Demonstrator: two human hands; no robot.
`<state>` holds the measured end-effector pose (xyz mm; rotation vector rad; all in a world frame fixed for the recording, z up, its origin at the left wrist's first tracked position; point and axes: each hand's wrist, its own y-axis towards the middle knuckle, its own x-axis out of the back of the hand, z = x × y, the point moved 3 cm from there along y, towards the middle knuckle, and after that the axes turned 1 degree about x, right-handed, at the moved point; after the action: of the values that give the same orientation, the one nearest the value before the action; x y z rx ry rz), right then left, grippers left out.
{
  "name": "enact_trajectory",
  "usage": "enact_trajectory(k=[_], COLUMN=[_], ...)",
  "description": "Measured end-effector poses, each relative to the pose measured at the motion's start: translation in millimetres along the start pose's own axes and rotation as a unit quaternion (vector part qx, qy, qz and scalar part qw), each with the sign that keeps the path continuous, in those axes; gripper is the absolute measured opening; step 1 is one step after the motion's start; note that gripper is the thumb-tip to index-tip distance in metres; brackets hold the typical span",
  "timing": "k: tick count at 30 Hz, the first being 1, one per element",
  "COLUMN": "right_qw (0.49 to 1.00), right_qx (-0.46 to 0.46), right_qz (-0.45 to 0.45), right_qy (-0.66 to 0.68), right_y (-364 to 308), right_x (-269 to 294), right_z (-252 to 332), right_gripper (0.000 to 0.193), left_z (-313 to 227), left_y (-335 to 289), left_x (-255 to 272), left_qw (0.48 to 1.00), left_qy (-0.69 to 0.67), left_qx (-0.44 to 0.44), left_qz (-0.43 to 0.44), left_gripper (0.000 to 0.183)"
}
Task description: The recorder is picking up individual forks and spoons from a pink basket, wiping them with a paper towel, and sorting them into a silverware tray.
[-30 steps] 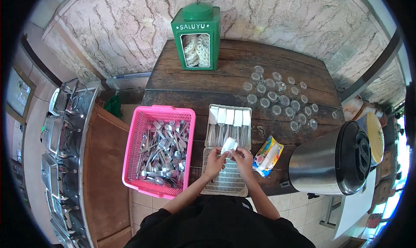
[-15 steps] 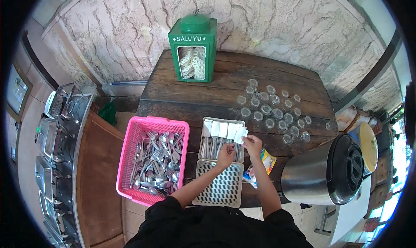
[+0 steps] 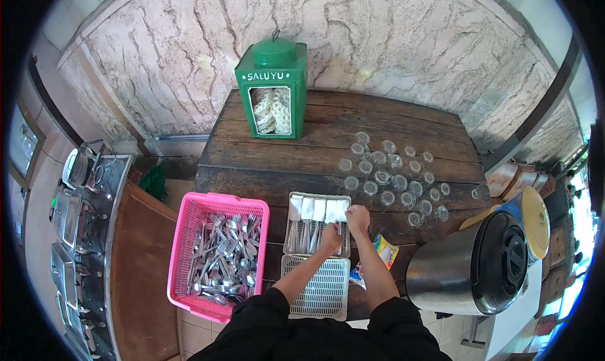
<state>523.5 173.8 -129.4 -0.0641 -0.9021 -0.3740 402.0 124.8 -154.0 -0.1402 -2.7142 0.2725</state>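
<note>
A rectangular cream plastic basket (image 3: 292,241) holds a row of cutlery sets, their upper ends wrapped in white napkins (image 3: 307,208) and their metal handles (image 3: 305,238) pointing toward me. My left hand (image 3: 331,238) is closed around the handles of the rightmost set, and its fingers partly hide them. At the top right corner of the basket, my right hand (image 3: 358,218) is closed at the edge of that set's napkin. Directly nearer to me lies a second cream basket (image 3: 318,291) with a slotted bottom, nothing in it.
A pink basket (image 3: 265,235) heaped with loose forks and spoons (image 3: 224,260) stands left. Several glass mugs (image 3: 400,182) spread across the right. A colourful plastic packet (image 3: 386,250) lies beside my right forearm, near a large steel drum (image 3: 444,276). A green tin (image 3: 302,102) stands behind.
The right-hand napkin-wrapped set, tilted and raised before, now lies in line with the others in the basket. Both hands have come down with it. The whole view has shifted slightly.
</note>
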Motion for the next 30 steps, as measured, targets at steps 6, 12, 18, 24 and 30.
enact_trajectory(k=[6,12,18,24,30], right_qw=[0.998,0.99,0.968,0.994,0.998], right_qx=[0.004,0.02,0.032,0.001,0.007], right_qz=[0.007,-0.004,0.014,-0.029,-0.057], right_qy=[-0.061,0.137,0.25,0.102,0.012], right_y=[-9.6,-13.5,-62.2,-177.7,-227.7], right_x=[4.0,17.7,85.5,121.5,106.4], right_z=[14.6,-6.1,-22.9,-59.6,-82.9], right_gripper=[0.007,0.021,0.018,0.012,0.024], left_z=[-2.9,-11.2,-44.1,-66.2,-43.5], left_y=[-5.0,-4.7,-26.8,-85.0,-113.8], left_x=[-0.5,1.7,19.3,-11.8,-64.1], left_qw=[0.991,0.987,0.972,0.905,0.775], left_qy=[0.128,0.125,0.013,0.038,0.243], left_qx=[-0.04,-0.085,-0.209,-0.324,-0.48], left_qz=[-0.012,0.048,0.11,0.275,0.331], left_gripper=[0.03,0.037,0.017,0.012,0.017])
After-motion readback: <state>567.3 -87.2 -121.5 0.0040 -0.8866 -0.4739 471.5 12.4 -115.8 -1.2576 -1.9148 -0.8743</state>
